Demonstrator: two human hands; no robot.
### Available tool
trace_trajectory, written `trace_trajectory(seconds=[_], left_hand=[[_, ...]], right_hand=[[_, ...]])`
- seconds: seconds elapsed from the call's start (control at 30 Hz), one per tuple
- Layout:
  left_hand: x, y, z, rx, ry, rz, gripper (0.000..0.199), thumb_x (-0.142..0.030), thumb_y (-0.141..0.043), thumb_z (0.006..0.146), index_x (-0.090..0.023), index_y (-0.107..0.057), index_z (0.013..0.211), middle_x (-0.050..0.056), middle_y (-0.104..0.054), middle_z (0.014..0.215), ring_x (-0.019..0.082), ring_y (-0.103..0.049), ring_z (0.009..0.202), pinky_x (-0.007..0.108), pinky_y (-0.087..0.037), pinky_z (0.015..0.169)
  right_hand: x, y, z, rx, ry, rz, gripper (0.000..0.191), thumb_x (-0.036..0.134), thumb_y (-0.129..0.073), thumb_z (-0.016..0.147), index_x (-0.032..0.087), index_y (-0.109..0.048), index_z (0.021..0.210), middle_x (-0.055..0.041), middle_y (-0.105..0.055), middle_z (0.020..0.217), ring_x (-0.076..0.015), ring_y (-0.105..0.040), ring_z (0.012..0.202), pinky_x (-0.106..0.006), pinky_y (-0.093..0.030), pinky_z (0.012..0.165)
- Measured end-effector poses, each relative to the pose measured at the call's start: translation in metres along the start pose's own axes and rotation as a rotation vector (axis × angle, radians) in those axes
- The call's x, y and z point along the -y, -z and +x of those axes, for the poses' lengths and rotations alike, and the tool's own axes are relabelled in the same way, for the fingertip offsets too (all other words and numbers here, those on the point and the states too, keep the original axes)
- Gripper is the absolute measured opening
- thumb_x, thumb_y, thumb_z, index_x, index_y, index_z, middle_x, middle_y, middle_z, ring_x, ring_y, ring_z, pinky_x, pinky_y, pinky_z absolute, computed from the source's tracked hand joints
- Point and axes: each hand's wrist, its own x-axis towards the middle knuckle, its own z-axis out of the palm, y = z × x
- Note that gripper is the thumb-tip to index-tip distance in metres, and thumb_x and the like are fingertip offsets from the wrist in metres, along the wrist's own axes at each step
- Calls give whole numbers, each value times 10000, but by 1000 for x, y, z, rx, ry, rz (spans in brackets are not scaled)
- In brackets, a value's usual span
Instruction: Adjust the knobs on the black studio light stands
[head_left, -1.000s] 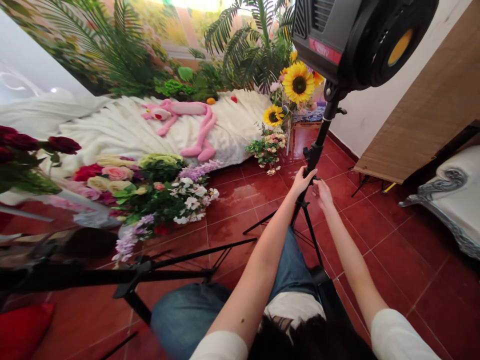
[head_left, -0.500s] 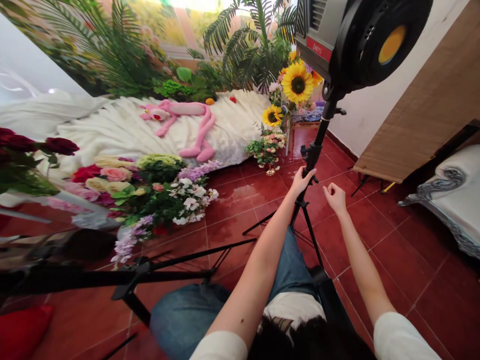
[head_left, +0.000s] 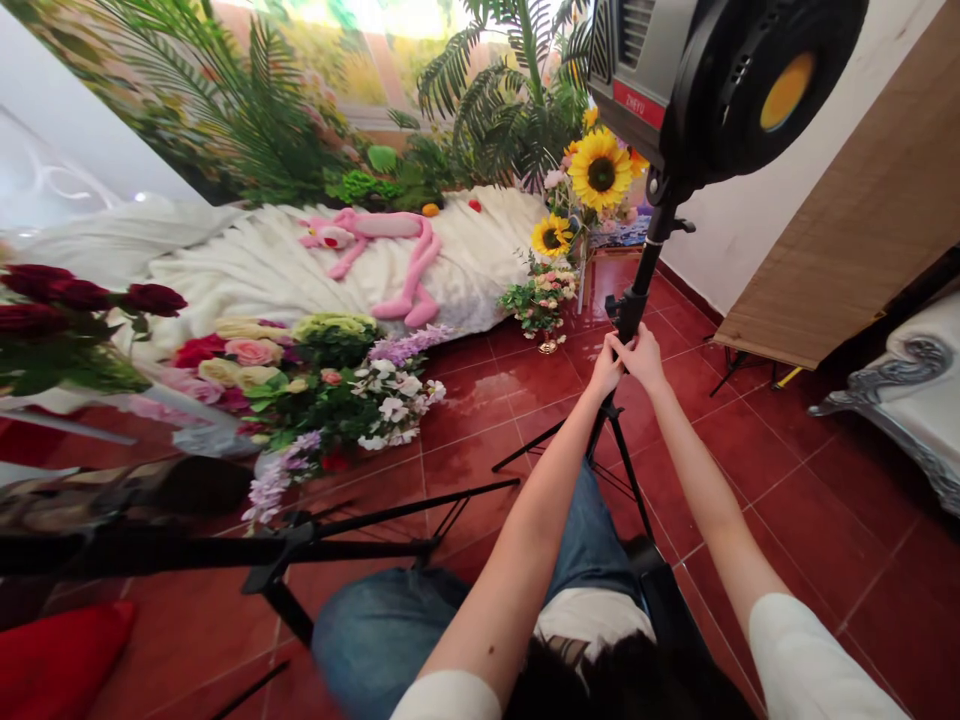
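A black light stand (head_left: 643, 262) rises in front of me and carries a large studio lamp (head_left: 720, 90) with a grey body, a red label and a yellow centre. My left hand (head_left: 606, 368) is wrapped round the stand's pole, just below a black clamp knob. Touching the same part of the pole, my right hand (head_left: 642, 358) meets the left one, its fingers closed on the pole. Black tripod legs (head_left: 631, 470) spread below the hands, beside my knee.
Another black stand (head_left: 187, 553) lies across the lower left. Artificial flowers (head_left: 330, 385), dark roses (head_left: 82, 300) and sunflowers (head_left: 601, 174) stand around a white draped platform (head_left: 247, 260) with a pink plush toy (head_left: 412, 262). At right are a brown board (head_left: 832, 200) and an ornate sofa (head_left: 922, 380).
My right hand has moved left from beside the stand and closed on the pole next to my left hand. The view has shifted slightly.
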Motion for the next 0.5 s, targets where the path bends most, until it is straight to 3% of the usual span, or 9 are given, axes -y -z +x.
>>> trace_trajectory(seconds=[0.13, 0.23, 0.37, 0.5], left_hand=[[-9, 0, -6, -26, 100, 103, 480, -373, -626, 900, -172, -508, 1319, 53, -692, 977, 118, -640, 752, 241, -532, 745], [-15, 0, -10, -16, 95, 117, 417, -378, -603, 917, -203, -518, 1286, -1, -661, 857, 78, -570, 606, 206, -494, 633], [-18, 1, -12, 40, 43, 111, 411, -419, -542, 947, -227, -493, 1307, -21, -645, 816, 75, -568, 576, 203, -491, 608], [-19, 0, -14, 14, 61, 135, 439, -429, -558, 939, -247, -497, 1334, -31, -653, 783, 84, -585, 581, 218, -504, 652]], right_hand=[[4, -2, 10, -10, -30, 223, 375, 491, -779, 719, 183, -712, 923, -81, -753, 895, -238, -691, 857, -382, -537, 853], [7, -2, 18, -1, -29, 458, 383, 451, -836, 653, 178, -722, 897, -55, -756, 876, -201, -691, 809, -349, -550, 815], [16, 2, 26, -2, -33, 551, 385, 423, -869, 624, 176, -733, 886, -46, -758, 869, -203, -702, 819, -368, -566, 825], [28, 10, 36, 18, -24, 606, 418, 427, -898, 592, 180, -742, 891, -46, -766, 899, -218, -719, 868, -405, -572, 898]])
